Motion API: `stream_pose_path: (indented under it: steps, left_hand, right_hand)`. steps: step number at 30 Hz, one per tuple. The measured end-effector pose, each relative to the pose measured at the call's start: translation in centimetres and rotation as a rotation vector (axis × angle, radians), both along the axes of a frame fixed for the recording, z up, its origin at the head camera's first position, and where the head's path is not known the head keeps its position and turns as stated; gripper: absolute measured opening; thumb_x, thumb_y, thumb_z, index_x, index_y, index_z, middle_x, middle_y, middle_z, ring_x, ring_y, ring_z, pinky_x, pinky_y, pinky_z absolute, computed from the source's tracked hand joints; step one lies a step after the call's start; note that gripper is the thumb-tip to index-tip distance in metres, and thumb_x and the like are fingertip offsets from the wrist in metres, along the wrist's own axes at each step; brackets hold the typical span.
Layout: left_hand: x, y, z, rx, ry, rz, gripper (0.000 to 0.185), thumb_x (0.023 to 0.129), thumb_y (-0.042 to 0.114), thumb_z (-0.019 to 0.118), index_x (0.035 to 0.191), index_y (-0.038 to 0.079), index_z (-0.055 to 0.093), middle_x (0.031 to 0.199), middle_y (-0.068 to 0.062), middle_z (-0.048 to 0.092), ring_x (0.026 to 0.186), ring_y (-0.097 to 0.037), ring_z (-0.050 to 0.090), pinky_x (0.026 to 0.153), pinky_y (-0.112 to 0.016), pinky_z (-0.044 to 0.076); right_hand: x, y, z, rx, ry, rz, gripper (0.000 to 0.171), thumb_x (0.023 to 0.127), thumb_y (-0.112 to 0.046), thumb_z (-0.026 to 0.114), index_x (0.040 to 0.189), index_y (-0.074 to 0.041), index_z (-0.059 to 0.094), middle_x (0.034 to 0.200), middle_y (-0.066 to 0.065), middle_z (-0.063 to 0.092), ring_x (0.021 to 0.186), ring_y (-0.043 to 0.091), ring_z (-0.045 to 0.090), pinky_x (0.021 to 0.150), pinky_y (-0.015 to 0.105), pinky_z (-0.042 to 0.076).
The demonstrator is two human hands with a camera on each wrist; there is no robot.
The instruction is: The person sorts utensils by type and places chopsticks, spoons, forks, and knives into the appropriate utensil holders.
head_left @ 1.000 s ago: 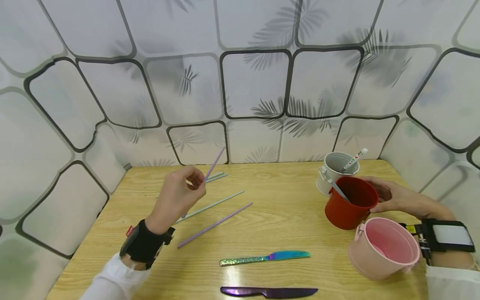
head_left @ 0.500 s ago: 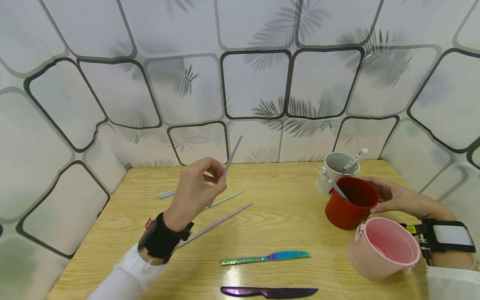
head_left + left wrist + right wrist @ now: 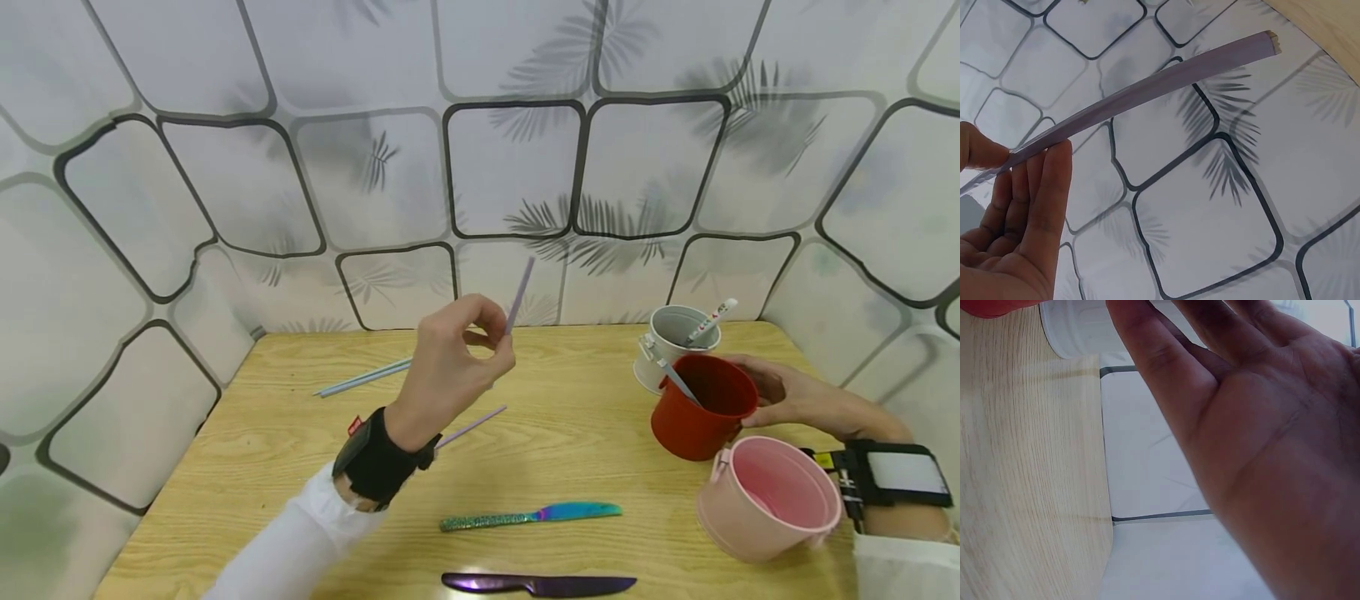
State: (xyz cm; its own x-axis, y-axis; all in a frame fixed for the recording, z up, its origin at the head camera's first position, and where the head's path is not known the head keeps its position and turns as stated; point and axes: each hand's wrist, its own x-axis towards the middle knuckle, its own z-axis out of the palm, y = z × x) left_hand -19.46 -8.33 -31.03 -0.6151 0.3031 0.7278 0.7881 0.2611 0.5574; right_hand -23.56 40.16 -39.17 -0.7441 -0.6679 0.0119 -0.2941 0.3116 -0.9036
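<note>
My left hand [image 3: 459,360] is raised above the wooden table [image 3: 570,454], pinching a thin purple chopstick [image 3: 519,297] between thumb and fingertips. The stick points up and to the right. The left wrist view shows the same chopstick [image 3: 1147,94] lying across my fingertips [image 3: 1054,164], with the patterned wall behind. My right hand [image 3: 783,393] rests with fairly straight fingers against the far right side of a red cup [image 3: 697,417]. A grey utensil [image 3: 679,380] stands in that cup. In the right wrist view my palm and fingers [image 3: 1222,419] fill the frame.
A white cup [image 3: 670,343] holding a white utensil [image 3: 709,320] stands behind the red one, and a pink cup [image 3: 772,500] sits in front. On the table lie another purple chopstick [image 3: 472,427], pale blue chopsticks [image 3: 363,377], an iridescent knife [image 3: 528,517] and a purple knife [image 3: 536,583].
My left hand has carried the purple chopstick up and to the right, uncovering the pale blue chopsticks on the table. The right hand has stayed at the red cup.
</note>
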Motion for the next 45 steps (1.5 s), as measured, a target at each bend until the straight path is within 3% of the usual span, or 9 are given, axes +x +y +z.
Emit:
stream_pose_path:
  steps: [12,23,33,45]
  left_hand:
    - [0.0,3.8,0.6,0.055,0.062,-0.07,0.012,0.095,-0.005,0.064,0.105,0.002,0.06,0.1,-0.011,0.062,0.096,-0.017,0.061,0.085,-0.022,0.057]
    - [0.0,7.2,1.4,0.096,0.048,-0.171,0.016,0.088,-0.011,0.065,0.098,0.0,0.06,0.092,-0.014,0.063,0.087,-0.021,0.064,0.08,-0.02,0.059]
    - [-0.3,9.6,2.1,0.177,0.042,-0.287,0.014,0.091,-0.013,0.063,0.099,-0.002,0.059,0.095,-0.015,0.062,0.093,-0.021,0.064,0.085,-0.024,0.06]
    - [0.2,11.3,1.2,0.206,0.035,-0.343,0.015,0.09,-0.013,0.065,0.096,0.0,0.06,0.098,-0.015,0.065,0.093,-0.016,0.068,0.084,-0.024,0.06]
  right_hand:
    - [0.0,0.2,-0.2,0.025,-0.004,-0.028,0.066,0.094,0.011,0.063,0.152,0.008,0.033,0.146,-0.003,0.058,0.129,0.001,0.054,0.097,0.024,0.054]
    - [0.1,0.3,-0.2,0.039,-0.009,-0.043,0.067,0.094,0.01,0.064,0.154,0.005,0.033,0.146,-0.006,0.056,0.129,0.001,0.054,0.096,0.026,0.055]
    - [0.0,0.3,-0.2,0.039,0.009,-0.033,0.068,0.094,0.01,0.064,0.154,0.006,0.032,0.148,0.002,0.055,0.128,0.005,0.056,0.095,0.028,0.056]
    - [-0.1,0.2,-0.1,0.018,0.029,-0.008,0.065,0.094,0.012,0.063,0.151,0.01,0.033,0.145,0.001,0.058,0.129,0.001,0.055,0.097,0.023,0.053]
